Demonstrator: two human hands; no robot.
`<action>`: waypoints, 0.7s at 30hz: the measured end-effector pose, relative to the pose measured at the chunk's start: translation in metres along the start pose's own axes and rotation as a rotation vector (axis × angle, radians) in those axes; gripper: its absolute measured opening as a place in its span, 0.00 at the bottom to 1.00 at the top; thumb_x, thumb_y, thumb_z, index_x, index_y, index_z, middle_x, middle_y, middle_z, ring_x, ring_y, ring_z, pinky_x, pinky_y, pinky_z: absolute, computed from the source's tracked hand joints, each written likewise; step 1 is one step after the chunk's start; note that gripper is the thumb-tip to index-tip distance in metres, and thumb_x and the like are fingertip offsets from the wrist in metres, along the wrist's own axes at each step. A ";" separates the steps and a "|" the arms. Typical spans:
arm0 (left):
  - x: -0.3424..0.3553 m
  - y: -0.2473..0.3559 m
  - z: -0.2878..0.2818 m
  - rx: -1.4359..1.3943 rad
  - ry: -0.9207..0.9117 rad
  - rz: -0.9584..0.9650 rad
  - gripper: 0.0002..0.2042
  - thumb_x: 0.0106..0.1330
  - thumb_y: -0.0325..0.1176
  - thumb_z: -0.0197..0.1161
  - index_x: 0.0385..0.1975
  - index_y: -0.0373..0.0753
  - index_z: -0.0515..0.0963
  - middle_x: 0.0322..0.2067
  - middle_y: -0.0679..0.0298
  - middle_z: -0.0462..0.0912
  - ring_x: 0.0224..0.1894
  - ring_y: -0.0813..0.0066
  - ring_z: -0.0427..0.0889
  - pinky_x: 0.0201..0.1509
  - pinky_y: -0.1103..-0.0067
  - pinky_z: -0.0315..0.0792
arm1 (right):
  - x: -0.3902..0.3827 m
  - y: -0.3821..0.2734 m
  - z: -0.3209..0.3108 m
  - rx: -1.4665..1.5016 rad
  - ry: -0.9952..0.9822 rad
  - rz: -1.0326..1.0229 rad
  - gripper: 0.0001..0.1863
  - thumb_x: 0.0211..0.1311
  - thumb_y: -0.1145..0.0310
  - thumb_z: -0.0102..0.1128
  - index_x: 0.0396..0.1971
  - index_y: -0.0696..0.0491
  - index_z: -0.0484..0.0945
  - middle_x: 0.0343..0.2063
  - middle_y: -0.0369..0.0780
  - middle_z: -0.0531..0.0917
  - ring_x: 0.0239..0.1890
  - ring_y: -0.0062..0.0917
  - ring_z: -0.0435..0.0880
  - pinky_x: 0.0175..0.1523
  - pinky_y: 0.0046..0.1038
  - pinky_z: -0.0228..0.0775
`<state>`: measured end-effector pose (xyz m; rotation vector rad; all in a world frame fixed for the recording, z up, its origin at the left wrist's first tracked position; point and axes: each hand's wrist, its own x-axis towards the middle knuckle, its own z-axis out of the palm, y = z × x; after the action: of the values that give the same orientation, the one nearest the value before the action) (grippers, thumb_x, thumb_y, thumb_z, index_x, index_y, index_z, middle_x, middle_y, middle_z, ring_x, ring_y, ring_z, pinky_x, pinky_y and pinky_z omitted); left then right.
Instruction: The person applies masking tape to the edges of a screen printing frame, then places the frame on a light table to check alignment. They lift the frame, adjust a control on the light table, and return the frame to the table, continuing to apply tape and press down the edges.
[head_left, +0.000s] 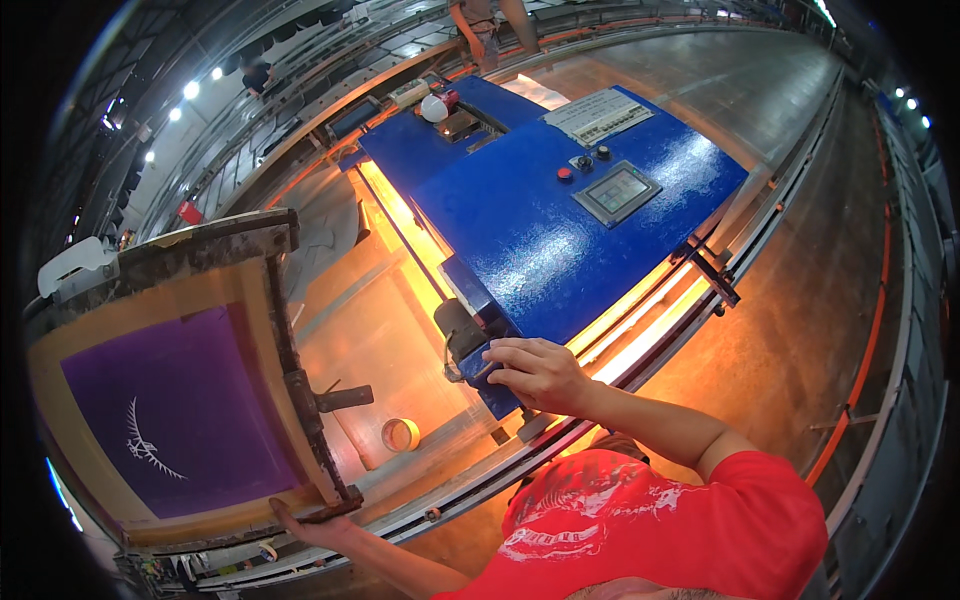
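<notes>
My left hand (310,525) grips the lower right corner of a printing screen (180,400), a worn metal frame with a purple panel bearing a pale feather-like motif, raised at the left. My right hand (530,375), fingers bent, holds a corner block (480,375) on a blue machine (580,250). The machine has a small display (615,193), knobs, a red button (565,174) and glowing orange light underneath. A black cylindrical fitting (455,325) is beside my right hand. A yellow tape roll (400,434) lies on the bench surface (355,300) between screen and machine.
Long rails (770,225) run along the bench (760,90) toward the back right. An orange strip (855,390) follows the right aisle. A person (485,30) stands behind the machine; another person (255,75) is farther back left among grey rack-like rows.
</notes>
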<state>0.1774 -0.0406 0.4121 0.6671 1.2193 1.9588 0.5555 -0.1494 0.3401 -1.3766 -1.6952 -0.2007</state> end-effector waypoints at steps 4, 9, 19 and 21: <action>-0.001 -0.002 0.002 0.034 0.018 0.001 0.28 0.64 0.48 0.65 0.57 0.36 0.72 0.54 0.59 0.73 0.53 0.64 0.76 0.53 0.66 0.75 | 0.002 -0.003 -0.003 -0.014 -0.011 -0.015 0.11 0.47 0.74 0.67 0.33 0.49 0.81 0.45 0.36 0.83 0.49 0.30 0.84 0.45 0.29 0.77; -0.002 -0.002 0.008 0.045 0.001 -0.023 0.31 0.64 0.47 0.65 0.60 0.32 0.69 0.58 0.55 0.71 0.58 0.61 0.73 0.59 0.65 0.72 | 0.000 -0.005 -0.001 -0.014 -0.009 -0.021 0.10 0.46 0.73 0.68 0.32 0.49 0.81 0.43 0.35 0.83 0.49 0.29 0.84 0.45 0.29 0.76; 0.008 -0.004 0.006 0.097 -0.001 -0.056 0.34 0.61 0.48 0.67 0.60 0.28 0.68 0.58 0.52 0.70 0.58 0.60 0.73 0.59 0.66 0.71 | 0.002 -0.011 0.006 -0.113 0.009 0.019 0.09 0.48 0.73 0.66 0.32 0.48 0.82 0.42 0.33 0.83 0.48 0.27 0.84 0.45 0.27 0.76; 0.022 -0.008 -0.005 0.065 -0.028 -0.053 0.30 0.63 0.48 0.66 0.58 0.33 0.70 0.55 0.56 0.73 0.54 0.62 0.75 0.56 0.65 0.73 | -0.001 -0.012 0.009 -0.161 0.009 0.053 0.08 0.51 0.72 0.62 0.33 0.47 0.82 0.44 0.33 0.83 0.49 0.25 0.83 0.47 0.26 0.77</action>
<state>0.1630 -0.0238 0.4036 0.6860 1.2749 1.8670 0.5406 -0.1486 0.3393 -1.5349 -1.6623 -0.3188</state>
